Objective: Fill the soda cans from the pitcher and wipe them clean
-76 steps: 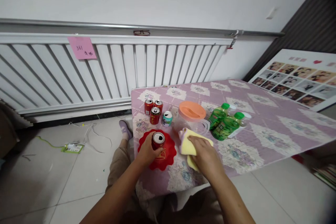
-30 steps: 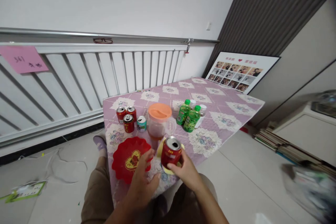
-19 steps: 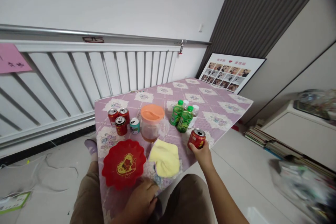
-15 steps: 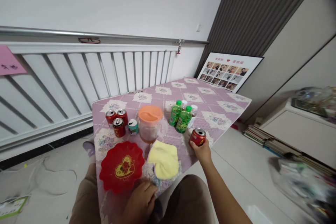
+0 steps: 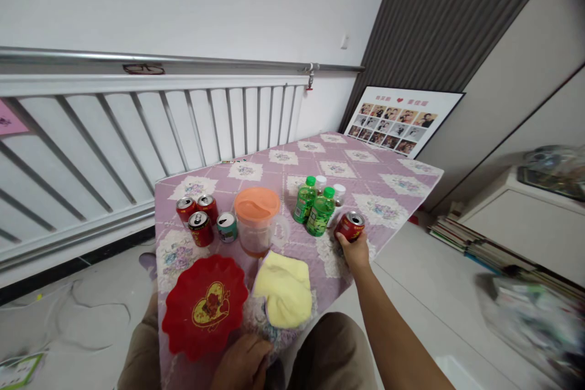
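Noting a shift: our right hand [image 5: 355, 251] now has the red can [image 5: 350, 228] just beside the green bottles [image 5: 320, 217], no longer over the yellow cloth [image 5: 286, 287]. Right grip wraps the can, upright; whether its base touches the counter [image 5: 286, 173] we cannot quite see behind the fingers. Left hand [image 5: 245, 358] rests at the near edge, below the red dish [image 5: 183, 317]; its grip curls, contents hidden, so we cannot tell. For the work, we judge, this sets the can apart from the other cans [image 5: 201, 231], across the lidded jug [image 5: 255, 234].
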Demonstrator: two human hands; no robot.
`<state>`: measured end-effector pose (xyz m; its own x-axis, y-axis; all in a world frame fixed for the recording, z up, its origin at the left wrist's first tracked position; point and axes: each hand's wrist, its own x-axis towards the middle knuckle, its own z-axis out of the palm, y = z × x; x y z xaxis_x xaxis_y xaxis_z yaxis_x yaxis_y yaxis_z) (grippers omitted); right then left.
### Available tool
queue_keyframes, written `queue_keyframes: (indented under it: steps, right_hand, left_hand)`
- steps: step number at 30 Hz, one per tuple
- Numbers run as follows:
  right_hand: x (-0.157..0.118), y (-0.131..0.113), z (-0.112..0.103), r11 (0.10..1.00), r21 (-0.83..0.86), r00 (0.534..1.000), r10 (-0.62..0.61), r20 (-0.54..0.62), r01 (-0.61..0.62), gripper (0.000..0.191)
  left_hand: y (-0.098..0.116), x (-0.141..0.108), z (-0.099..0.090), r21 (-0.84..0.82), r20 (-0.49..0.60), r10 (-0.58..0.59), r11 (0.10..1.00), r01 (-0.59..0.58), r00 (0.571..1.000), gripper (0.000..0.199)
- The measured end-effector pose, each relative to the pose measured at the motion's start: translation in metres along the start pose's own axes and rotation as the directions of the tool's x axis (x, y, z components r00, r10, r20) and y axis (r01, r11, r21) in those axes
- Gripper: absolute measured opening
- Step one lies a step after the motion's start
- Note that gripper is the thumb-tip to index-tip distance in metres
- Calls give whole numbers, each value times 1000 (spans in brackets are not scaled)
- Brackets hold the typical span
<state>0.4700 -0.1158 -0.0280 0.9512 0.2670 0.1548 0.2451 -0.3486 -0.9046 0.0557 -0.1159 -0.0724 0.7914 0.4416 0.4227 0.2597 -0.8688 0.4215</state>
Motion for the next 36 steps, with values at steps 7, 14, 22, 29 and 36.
queue_keyframes:
  steps: [7,14,22,29,36]
  right_hand:
    - [12,2,4,1000,-1,999,-29,33,29,65]
    - [14,7,5,1000,-19,999,-19,45,20,71]
    - [6,12,0,997,63,998,-38,56,35,97]
    - [-14,12,-8,995,96,999,-1,55,-4,99]
    - [-57,19,-20,1000,23,997,16,74,-18,76]
  left_hand:
    - [1,2,-1,14,11,-5,1000,5,1000,30]
    - [1,2,-2,20,0,4,1000,-4,1000,28]
    - [3,3,-2,-21,79,-54,998,56,995,29]
    - [13,12,-14,-54,235,-184,978,201,955,30]
    - [18,20,-25,-27,300,-222,970,241,928,20]
